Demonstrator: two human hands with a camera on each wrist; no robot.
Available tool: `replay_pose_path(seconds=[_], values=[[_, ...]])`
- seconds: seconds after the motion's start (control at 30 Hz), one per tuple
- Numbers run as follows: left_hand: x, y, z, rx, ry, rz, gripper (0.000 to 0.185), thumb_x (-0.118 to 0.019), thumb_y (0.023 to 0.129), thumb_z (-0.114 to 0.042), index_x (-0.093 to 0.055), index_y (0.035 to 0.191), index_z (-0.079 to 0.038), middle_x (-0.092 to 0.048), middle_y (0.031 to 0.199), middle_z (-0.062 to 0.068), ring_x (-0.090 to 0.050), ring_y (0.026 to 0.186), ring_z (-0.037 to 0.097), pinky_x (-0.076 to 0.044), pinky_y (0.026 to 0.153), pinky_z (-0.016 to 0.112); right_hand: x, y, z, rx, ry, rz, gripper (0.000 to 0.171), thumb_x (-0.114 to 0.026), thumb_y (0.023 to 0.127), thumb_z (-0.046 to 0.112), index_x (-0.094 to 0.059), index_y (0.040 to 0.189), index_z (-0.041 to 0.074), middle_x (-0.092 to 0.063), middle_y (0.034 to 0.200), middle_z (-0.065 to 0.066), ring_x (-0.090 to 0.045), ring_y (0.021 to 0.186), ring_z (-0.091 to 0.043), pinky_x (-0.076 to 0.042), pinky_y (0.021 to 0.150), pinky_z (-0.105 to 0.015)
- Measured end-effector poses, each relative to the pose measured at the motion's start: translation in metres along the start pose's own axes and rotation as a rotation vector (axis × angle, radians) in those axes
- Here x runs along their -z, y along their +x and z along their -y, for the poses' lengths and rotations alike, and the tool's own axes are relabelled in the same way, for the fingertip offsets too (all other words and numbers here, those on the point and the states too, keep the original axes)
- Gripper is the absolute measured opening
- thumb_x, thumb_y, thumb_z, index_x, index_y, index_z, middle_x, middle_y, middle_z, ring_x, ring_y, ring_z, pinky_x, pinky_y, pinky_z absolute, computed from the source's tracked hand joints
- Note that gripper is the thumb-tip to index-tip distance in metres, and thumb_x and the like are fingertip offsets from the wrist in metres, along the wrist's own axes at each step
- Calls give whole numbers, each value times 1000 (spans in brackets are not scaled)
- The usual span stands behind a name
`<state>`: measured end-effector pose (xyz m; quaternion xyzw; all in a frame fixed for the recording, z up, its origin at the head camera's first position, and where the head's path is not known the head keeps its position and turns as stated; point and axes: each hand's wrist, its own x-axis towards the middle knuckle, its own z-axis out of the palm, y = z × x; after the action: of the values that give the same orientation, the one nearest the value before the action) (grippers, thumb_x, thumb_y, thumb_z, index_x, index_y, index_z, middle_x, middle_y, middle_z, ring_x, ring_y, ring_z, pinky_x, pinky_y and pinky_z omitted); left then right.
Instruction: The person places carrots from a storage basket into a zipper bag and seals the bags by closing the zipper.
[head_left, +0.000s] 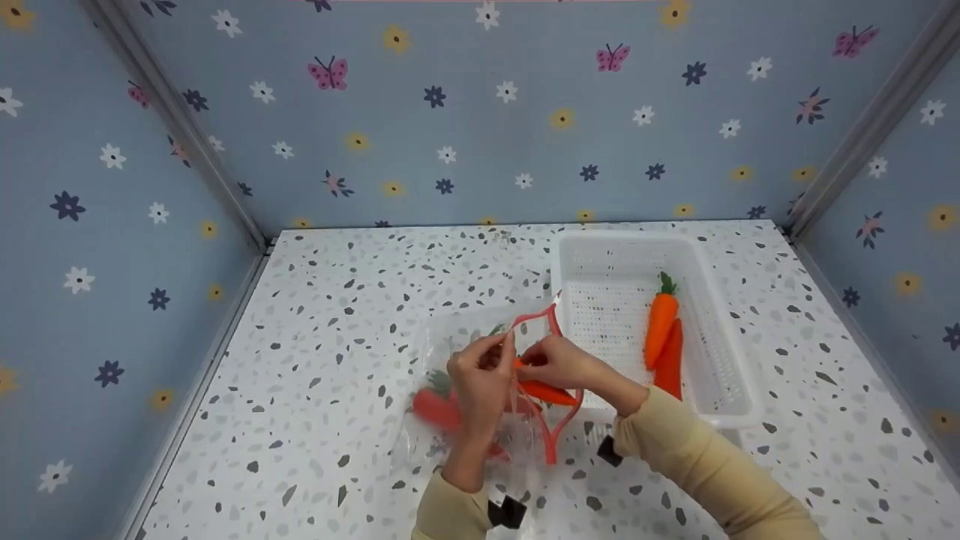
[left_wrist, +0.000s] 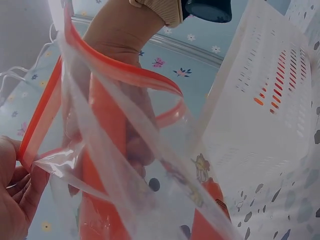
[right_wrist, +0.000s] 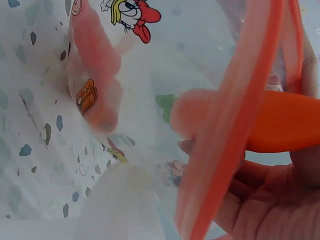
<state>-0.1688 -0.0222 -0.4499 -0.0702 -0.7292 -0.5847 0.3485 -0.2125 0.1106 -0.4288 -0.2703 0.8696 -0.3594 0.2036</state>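
A clear plastic zip bag (right_wrist: 150, 60) with a red zip edge (head_left: 536, 314) and cartoon prints stands with its mouth spread. My left hand (head_left: 484, 382) pinches the edge of the mouth, as the left wrist view shows at the fingertips (left_wrist: 37, 185). My right hand (head_left: 559, 364) holds an orange toy carrot (head_left: 551, 392) in the bag's mouth. In the right wrist view, the carrot's green-topped end (right_wrist: 192, 112) is inside the plastic, and its body (right_wrist: 287, 122) is outside. More carrots (head_left: 436, 409) lie within the bag, partly hidden by my left hand.
To the right stands a white perforated basket (head_left: 739, 375), close beside the bag. Inside its right half lie an orange carrot (head_left: 660, 326) and a redder one (head_left: 671, 364). Flower-patterned panels (head_left: 465, 112) border the speckled table (head_left: 322, 315) at the back and sides.
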Motion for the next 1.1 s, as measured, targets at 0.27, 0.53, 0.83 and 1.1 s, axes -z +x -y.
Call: replay_pose_path(seconds=[0.27, 0.53, 0.83, 1.1], values=[[2, 0, -2, 12, 12, -27, 9, -65, 80, -7, -70, 81, 1, -62, 64, 6, -52, 49, 11, -45, 45, 23, -12, 9, 0, 84, -70, -10, 15, -55, 85, 11, -65, 87, 0, -52, 61, 1, -45, 53, -8, -40, 52, -22], [4, -1, -1, 19, 49, -37, 14, -63, 83, -16, -70, 81, -3, -63, 65, 2, -52, 51, 9, -44, 44, 22, -8, 1, 8, 129, -63, -31, 18, -57, 85, 10, -65, 99, 2, -63, 86, -3, -55, 70, -10, -47, 62, -25], [4, 0, -1, 10, 65, -29, 13, -63, 82, -15, -70, 82, -3, -61, 65, 1, -49, 52, 6, -44, 46, 21, 12, -18, 18, 225, -16, -59, 21, -60, 85, 14, -64, 103, 4, -64, 91, -3, -58, 77, -14, -49, 66, -24], [3, -1, 0, 22, 48, -10, 14, -63, 83, -16, -70, 83, -3, -61, 66, 2, -50, 53, 8, -45, 47, 21, 34, -33, 25, 232, -20, -98, 20, -61, 85, 17, -65, 99, 3, -65, 90, -3, -60, 77, -13, -49, 68, -24]])
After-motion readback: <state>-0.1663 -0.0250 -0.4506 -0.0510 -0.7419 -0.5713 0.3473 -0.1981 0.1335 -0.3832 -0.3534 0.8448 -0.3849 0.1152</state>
